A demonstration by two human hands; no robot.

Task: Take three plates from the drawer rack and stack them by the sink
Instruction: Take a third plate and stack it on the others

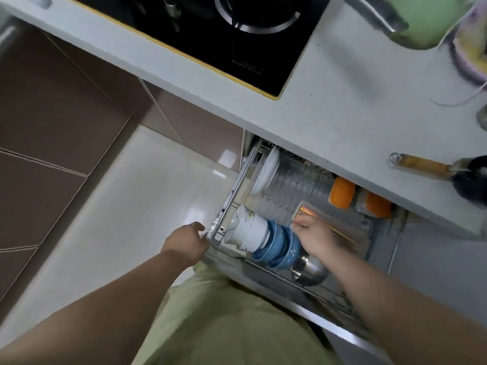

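Note:
The wire drawer rack (233, 191) stands pulled out below the counter. White plates (264, 171) lean on edge at its far left corner. A row of white bowls (249, 230) and blue bowls (280, 246) lies along the near side. My left hand (188, 242) rests at the rack's front left corner, fingers curled by the metal frame; whether it grips the frame I cannot tell. My right hand (315, 234) hovers over the rack beside the blue bowls, fingers apart and holding nothing. No sink is in view.
A steel ladle bowl (309, 268) lies beside the blue bowls. Orange items (342, 192) sit at the rack's back right, chopsticks (313, 213) in its middle. A black hob (210, 35), a green pot (427, 19) and a wooden-handled brush (427, 167) are on the counter above.

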